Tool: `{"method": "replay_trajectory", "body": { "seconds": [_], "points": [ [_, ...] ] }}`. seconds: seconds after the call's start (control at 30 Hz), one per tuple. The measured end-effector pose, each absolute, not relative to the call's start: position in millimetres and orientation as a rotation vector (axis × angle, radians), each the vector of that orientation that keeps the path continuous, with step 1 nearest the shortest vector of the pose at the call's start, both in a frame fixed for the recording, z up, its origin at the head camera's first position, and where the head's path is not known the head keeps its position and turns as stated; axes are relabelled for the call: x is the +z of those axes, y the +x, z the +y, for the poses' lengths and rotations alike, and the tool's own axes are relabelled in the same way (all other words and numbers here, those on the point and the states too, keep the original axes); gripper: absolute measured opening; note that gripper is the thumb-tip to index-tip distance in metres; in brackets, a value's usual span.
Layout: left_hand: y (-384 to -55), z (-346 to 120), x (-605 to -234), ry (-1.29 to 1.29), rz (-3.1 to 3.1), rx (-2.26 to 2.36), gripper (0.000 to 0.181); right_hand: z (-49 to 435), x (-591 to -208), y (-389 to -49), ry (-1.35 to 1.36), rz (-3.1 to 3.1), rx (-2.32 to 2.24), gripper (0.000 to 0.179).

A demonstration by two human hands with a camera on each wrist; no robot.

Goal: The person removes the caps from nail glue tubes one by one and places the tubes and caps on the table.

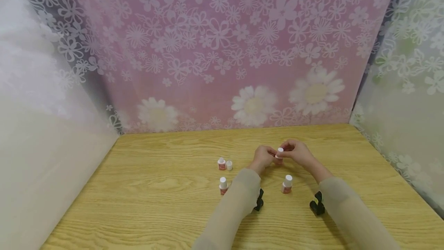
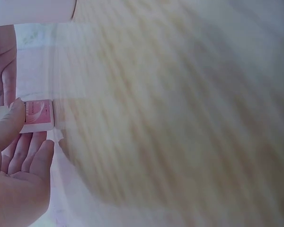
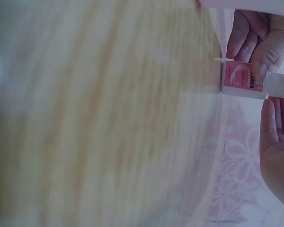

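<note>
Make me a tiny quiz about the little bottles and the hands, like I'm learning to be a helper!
1. True or false: the left hand and the right hand are both on the same bottle.
2. How many other bottles stand on the wooden table?
3. What stands right beside the uncapped bottle?

Key:
1. True. The left hand holds the labelled body and the right hand pinches the white top.
2. Three: the uncapped one, the near-left bottle and the near-right bottle.
3. A small white cap.
</note>
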State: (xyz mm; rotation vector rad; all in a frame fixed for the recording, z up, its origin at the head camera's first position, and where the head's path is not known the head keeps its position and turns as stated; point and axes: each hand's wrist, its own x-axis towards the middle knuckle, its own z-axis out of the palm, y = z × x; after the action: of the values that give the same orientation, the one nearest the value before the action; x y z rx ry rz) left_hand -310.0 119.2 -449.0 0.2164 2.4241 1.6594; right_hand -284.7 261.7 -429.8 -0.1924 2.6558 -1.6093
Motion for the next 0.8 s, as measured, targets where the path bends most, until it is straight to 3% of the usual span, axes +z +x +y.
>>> {"method": "replay_trajectory", "body": {
  "seconds": [0.57, 0.8],
  "points": [
    [-313.1, 117.6, -449.4, 0.226, 2.409, 1.660, 0.014, 266.8, -429.8, -291.0, -0.334, 2.600, -1.603, 0.039],
    [-313.1, 118.2, -449.9, 0.241, 2.415, 1.659, 0.016, 269.4, -428.9, -291.1, -0.446, 2.554, -1.608, 0.028]
  ]
}}
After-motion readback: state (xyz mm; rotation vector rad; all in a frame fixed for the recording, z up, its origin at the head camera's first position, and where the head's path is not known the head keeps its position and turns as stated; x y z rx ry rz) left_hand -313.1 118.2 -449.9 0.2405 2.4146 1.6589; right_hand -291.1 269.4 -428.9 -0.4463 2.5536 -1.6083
